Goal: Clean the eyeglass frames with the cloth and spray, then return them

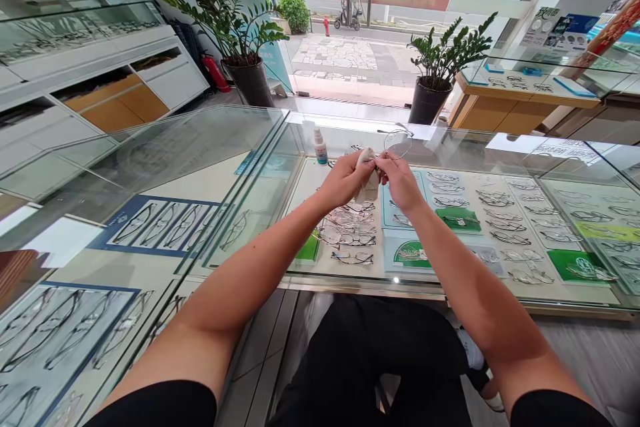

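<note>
Black-clad knees sat nearest, under two bare forearms reaching over a glass counter (pixel 210 147). Left hand (pixel 347 179) pinched a pale cloth (pixel 369 181); right hand (pixel 400 181) gripped one pair of glasses (pixel 399 143), held above the counter just past the fingertips. One spray bottle (pixel 321 145) stood just left. Two potted plants stood behind. Risk, judged: hard rubbing could bend the thin frame, or it could slip onto the glass.

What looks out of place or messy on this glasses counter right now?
The loose pile of glasses under the hands lies jumbled and overlapping, unlike the neat rows of frames to its right. Nothing looks spilled or broken; the spray bottle stands upright.
</note>
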### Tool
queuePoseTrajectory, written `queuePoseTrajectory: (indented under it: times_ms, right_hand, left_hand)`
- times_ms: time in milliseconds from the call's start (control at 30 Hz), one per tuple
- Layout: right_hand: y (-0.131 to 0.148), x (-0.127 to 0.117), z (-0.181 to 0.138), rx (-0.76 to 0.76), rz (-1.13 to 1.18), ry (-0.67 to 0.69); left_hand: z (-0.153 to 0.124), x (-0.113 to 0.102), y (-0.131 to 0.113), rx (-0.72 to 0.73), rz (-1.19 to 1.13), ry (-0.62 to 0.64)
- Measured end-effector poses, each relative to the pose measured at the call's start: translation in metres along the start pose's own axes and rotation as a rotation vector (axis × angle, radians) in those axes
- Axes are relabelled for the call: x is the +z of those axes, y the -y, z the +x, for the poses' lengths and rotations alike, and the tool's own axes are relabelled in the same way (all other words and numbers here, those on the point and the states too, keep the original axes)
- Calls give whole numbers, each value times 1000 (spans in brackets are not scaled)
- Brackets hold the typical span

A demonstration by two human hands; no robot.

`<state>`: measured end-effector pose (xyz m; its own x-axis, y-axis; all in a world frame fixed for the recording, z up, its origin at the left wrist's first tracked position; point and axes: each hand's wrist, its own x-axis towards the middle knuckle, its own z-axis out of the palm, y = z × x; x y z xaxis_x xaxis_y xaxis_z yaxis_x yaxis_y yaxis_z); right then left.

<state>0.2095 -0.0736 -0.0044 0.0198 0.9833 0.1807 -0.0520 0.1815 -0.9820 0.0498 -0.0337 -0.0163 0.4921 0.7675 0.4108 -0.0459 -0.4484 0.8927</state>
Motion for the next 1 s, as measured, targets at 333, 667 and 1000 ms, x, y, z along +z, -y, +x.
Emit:
queuePoseTrajectory:
  times_ms: [333, 667, 1000]
  right_hand:
    - [-2, -1, 2, -8, -17, -5]
    - [2, 0, 1, -28, 19, -18]
    - [1, -2, 0, -18, -10, -18]
  left_hand:
    - [2, -2, 2, 27, 0, 32]
    - [2, -2, -10, 87, 165, 26]
    - [1, -2, -7, 91, 186, 10]
